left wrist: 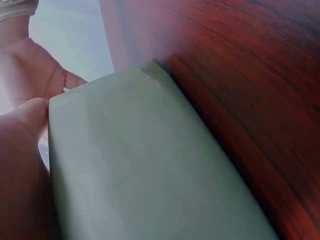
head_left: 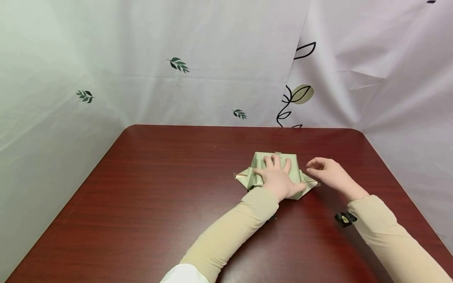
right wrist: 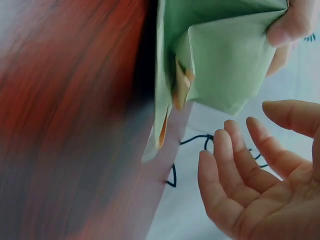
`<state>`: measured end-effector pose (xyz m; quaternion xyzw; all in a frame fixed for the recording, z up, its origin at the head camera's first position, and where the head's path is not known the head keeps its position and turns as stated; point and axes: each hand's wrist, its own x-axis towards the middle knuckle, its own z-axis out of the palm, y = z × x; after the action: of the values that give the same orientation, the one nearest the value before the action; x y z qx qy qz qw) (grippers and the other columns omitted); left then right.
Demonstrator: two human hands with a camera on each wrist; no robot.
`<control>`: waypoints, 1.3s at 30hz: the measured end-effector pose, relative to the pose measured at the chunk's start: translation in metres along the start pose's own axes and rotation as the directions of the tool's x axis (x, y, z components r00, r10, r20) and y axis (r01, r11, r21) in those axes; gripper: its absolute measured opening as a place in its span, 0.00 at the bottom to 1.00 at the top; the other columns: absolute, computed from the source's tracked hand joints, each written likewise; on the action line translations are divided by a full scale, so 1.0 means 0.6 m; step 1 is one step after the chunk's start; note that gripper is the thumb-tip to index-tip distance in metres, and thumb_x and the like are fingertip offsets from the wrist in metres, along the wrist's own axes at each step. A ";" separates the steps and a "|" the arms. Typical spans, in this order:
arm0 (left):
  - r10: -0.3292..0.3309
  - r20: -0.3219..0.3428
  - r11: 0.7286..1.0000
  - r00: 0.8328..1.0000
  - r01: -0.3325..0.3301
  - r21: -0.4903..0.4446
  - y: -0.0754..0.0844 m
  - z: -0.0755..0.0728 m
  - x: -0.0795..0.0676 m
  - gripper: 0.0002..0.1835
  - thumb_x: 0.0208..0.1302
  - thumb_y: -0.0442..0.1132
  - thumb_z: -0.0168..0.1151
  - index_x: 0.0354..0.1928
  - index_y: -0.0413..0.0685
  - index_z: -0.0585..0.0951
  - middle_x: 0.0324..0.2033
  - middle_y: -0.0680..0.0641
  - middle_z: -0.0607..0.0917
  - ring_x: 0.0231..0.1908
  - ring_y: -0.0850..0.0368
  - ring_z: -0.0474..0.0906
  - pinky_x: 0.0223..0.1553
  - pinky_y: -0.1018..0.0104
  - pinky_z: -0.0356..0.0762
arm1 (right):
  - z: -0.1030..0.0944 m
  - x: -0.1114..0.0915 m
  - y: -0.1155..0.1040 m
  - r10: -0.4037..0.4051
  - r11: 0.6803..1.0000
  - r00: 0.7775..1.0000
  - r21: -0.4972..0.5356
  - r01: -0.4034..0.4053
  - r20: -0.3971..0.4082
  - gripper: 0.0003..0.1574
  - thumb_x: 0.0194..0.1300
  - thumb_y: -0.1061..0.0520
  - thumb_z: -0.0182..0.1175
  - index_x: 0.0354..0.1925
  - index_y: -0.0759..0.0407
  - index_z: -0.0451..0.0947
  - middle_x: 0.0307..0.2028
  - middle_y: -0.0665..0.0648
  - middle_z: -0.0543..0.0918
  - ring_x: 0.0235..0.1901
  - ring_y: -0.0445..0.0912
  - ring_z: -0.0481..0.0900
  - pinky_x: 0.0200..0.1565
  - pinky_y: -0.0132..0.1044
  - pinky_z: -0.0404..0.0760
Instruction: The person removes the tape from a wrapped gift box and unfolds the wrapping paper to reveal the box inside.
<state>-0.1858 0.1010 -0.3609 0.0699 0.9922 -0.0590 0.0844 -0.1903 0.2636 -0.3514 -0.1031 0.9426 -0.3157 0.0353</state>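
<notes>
A box-shaped package wrapped in light green paper (head_left: 291, 169) lies on the table, and its smooth long side (left wrist: 135, 150) fills much of the left wrist view. My left hand (head_left: 277, 181) rests on top of it with the fingers spread, the thumb over its right edge. Pointed paper flaps stick out at both ends; the right end flap (right wrist: 182, 80) has a gap showing a tan inner side. Clear tape (right wrist: 150, 147) hangs past that flap's tip. Just right of the package, my right hand (head_left: 329, 173) hovers with loosely bent fingers, apart from the paper and holding nothing.
The dark red wooden table (head_left: 148, 196) has rounded far corners. White cloth (head_left: 212, 39) with leaf prints hangs behind it and along both sides. A small black wrist camera (head_left: 345, 219) sits by the right sleeve.
</notes>
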 end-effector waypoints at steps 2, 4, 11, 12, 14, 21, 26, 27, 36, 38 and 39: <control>0.003 0.003 1.000 1.000 -0.003 -0.002 -0.002 -0.002 0.000 0.47 0.48 0.84 0.37 0.71 0.81 0.46 0.71 0.53 0.49 0.68 0.49 0.48 0.52 0.37 0.66 | 0.003 0.005 -0.004 -0.015 0.999 1.000 0.030 0.015 0.007 0.16 0.65 0.56 0.58 0.47 0.65 0.77 0.41 0.63 0.83 0.35 0.47 0.78 0.37 0.37 0.73; 0.007 0.003 1.000 1.000 -0.007 -0.007 -0.004 -0.005 -0.001 0.47 0.48 0.84 0.37 0.71 0.81 0.47 0.71 0.53 0.50 0.68 0.49 0.49 0.51 0.38 0.67 | 0.007 0.009 -0.006 -0.021 0.998 1.000 0.061 0.019 0.022 0.16 0.65 0.56 0.57 0.47 0.65 0.77 0.42 0.64 0.83 0.30 0.45 0.76 0.32 0.36 0.73; 0.059 -0.013 0.997 0.998 -0.059 -0.042 -0.020 -0.011 -0.005 0.48 0.48 0.85 0.35 0.72 0.78 0.50 0.71 0.52 0.52 0.66 0.49 0.52 0.50 0.40 0.69 | 0.020 0.017 -0.006 -0.040 0.995 0.999 0.095 0.038 0.020 0.18 0.66 0.52 0.57 0.47 0.64 0.77 0.41 0.62 0.83 0.37 0.45 0.77 0.38 0.37 0.74; 0.074 -0.014 0.996 0.997 -0.075 -0.055 -0.024 -0.011 -0.005 0.47 0.49 0.84 0.35 0.72 0.77 0.50 0.71 0.52 0.53 0.66 0.49 0.52 0.50 0.40 0.69 | 0.022 0.018 -0.007 -0.043 0.995 0.999 0.094 0.041 0.015 0.18 0.66 0.52 0.58 0.47 0.64 0.77 0.41 0.62 0.83 0.38 0.45 0.77 0.40 0.37 0.74; 0.113 -0.014 0.990 0.993 -0.114 -0.082 -0.035 -0.013 -0.005 0.44 0.54 0.80 0.36 0.72 0.75 0.51 0.71 0.50 0.53 0.66 0.48 0.52 0.51 0.40 0.70 | 0.024 0.019 -0.008 -0.039 0.994 0.999 0.100 0.038 0.007 0.18 0.66 0.51 0.58 0.46 0.64 0.77 0.40 0.61 0.83 0.38 0.45 0.77 0.40 0.37 0.74; 0.303 -0.079 0.928 0.950 -0.313 -0.203 -0.091 -0.014 0.002 0.26 0.71 0.55 0.47 0.67 0.59 0.65 0.64 0.44 0.63 0.62 0.46 0.57 0.44 0.50 0.77 | 0.032 0.025 -0.009 -0.049 0.996 0.998 0.072 0.052 -0.046 0.16 0.63 0.51 0.61 0.41 0.63 0.76 0.35 0.59 0.83 0.32 0.42 0.76 0.36 0.34 0.73; 0.417 -0.197 0.860 0.887 -0.455 -0.230 -0.133 -0.004 0.016 0.19 0.69 0.49 0.53 0.58 0.52 0.74 0.55 0.46 0.70 0.59 0.49 0.61 0.44 0.61 0.77 | 0.034 0.026 -0.008 -0.054 0.997 0.997 0.044 0.057 -0.058 0.15 0.62 0.51 0.62 0.40 0.62 0.76 0.34 0.58 0.83 0.32 0.42 0.76 0.36 0.35 0.73; 0.430 -0.212 0.850 0.877 -0.473 -0.233 -0.140 -0.002 0.019 0.20 0.68 0.49 0.54 0.58 0.51 0.75 0.55 0.46 0.71 0.60 0.50 0.61 0.46 0.62 0.77 | 0.034 0.026 -0.009 -0.052 0.998 0.997 0.040 0.055 -0.059 0.15 0.62 0.51 0.63 0.39 0.62 0.76 0.34 0.58 0.82 0.32 0.42 0.77 0.36 0.35 0.74; 0.471 -0.296 0.793 0.831 -0.546 -0.270 -0.180 0.011 0.035 0.22 0.64 0.51 0.60 0.56 0.47 0.78 0.54 0.47 0.74 0.56 0.52 0.68 0.56 0.65 0.70 | 0.037 0.027 -0.008 -0.060 0.998 0.996 0.017 0.062 -0.062 0.21 0.62 0.52 0.62 0.49 0.64 0.75 0.43 0.63 0.82 0.42 0.53 0.80 0.43 0.44 0.75; 0.485 -0.317 0.776 0.815 -0.568 -0.273 -0.184 0.014 0.038 0.22 0.64 0.51 0.60 0.55 0.46 0.79 0.53 0.46 0.75 0.55 0.52 0.69 0.56 0.65 0.70 | 0.038 0.028 -0.006 -0.078 0.997 0.995 0.015 0.079 -0.055 0.24 0.63 0.54 0.62 0.53 0.66 0.73 0.46 0.66 0.80 0.45 0.57 0.79 0.46 0.49 0.75; 0.497 -0.330 0.764 0.803 -0.585 -0.273 -0.186 0.015 0.038 0.22 0.64 0.50 0.60 0.54 0.45 0.79 0.53 0.46 0.75 0.54 0.51 0.69 0.56 0.65 0.69 | 0.038 0.028 -0.006 -0.089 0.996 0.995 0.011 0.090 -0.052 0.25 0.63 0.54 0.62 0.54 0.67 0.72 0.49 0.67 0.79 0.48 0.58 0.78 0.48 0.51 0.74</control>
<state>-0.2235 -0.0072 -0.3618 0.3448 0.9249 0.1601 -0.0102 -0.2032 0.2439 -0.3672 -0.1367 0.9355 -0.3258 -0.0024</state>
